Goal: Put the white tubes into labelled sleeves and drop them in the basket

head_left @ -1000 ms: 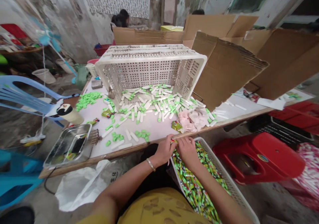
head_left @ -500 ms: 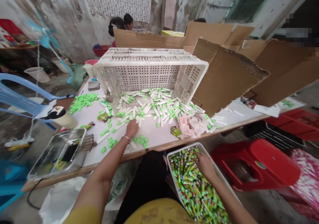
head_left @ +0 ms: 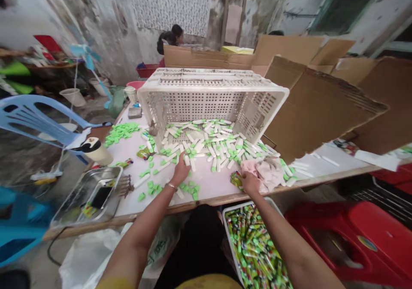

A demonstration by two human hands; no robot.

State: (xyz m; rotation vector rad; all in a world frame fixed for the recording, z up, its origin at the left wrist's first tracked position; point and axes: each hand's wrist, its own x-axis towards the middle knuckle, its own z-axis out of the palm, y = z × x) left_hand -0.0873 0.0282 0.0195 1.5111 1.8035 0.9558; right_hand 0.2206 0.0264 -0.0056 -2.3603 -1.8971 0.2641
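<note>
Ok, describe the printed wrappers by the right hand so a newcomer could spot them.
Find the big white lattice crate on its side on the table, then come to the crumpled pink cloth by the near edge. The printed wrappers lie just left of it, at the right hand. Their yellow-green print sets them apart from the plain cloth.

Crate [head_left: 212, 76]: on its side on my table [head_left: 212, 184], mouth toward me, tubes [head_left: 219, 152] in and before it
Caps [head_left: 124, 133]: pile left of crate
Tray [head_left: 112, 203]: table's left end, cup [head_left: 100, 154] behind it
My left hand [head_left: 182, 169]: at tubes before crate
My right hand [head_left: 250, 182]: at wrappers [head_left: 236, 179], cloth [head_left: 270, 173] just right
Bin [head_left: 228, 233]: below table edge, packed tubes [head_left: 251, 244] inside
Stool [head_left: 370, 233]: right of bin
Cardboard [head_left: 318, 109]: right of crate
</note>
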